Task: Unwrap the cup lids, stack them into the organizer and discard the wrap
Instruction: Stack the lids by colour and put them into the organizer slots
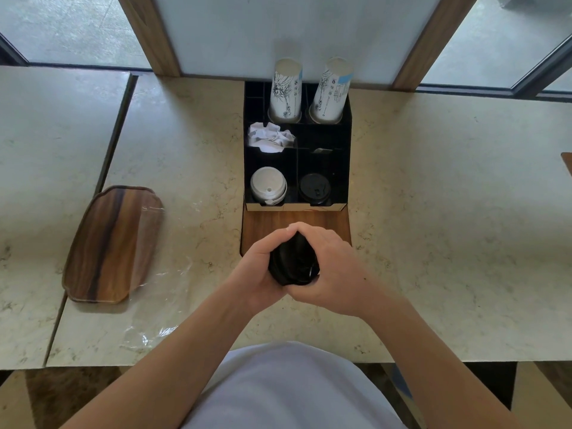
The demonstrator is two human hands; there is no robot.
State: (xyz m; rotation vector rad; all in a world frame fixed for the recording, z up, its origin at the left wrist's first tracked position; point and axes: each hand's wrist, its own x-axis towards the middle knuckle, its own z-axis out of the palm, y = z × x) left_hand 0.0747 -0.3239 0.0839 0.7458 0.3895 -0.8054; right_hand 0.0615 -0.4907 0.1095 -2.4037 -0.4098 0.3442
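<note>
Both hands, left hand (260,267) and right hand (328,270), fingers curled round black lids (292,264); square stack, lower into organizer (340,156) front-right compartment.

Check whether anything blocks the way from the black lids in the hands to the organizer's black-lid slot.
Nothing visible does. Both hands, left hand and right hand, hold the black lids over the wooden board, right before the organizer. Its front-right slot, open on top, already holds a black lid stack.

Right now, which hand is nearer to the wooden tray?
Left. The left hand grips the black lids on the side facing the wooden tray; the right hand grips them on the far side.
</note>
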